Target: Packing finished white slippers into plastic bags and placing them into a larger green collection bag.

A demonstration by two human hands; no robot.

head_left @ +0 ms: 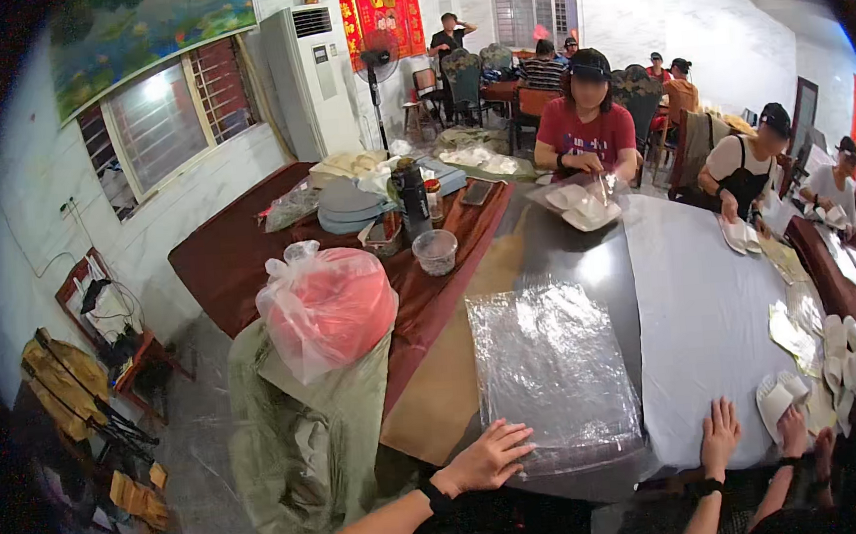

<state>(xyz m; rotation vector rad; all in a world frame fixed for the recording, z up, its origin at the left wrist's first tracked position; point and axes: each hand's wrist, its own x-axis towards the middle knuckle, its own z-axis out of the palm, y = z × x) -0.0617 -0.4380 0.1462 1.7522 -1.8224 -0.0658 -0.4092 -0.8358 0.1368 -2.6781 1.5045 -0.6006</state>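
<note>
My left hand [486,455] lies at the near left edge of a pile of clear plastic bags [555,372], fingers stretched out and touching the film. The bags lie flat on the dark tabletop. Further right, my right hand [721,435] rests palm down on a pale grey cloth [685,318], its fingers straight and holding nothing. Beside it, another person's hand [792,432] touches a white slipper [777,399] at the cloth's right edge. I cannot tell how many bags are in the pile.
A knotted bag with red contents [330,309] stands left, near a clear tub [436,253] and a black bottle [411,199]. Across the table, a person in red [587,127] holds bagged white slippers [583,207]. More slippers [844,352] lie at the right.
</note>
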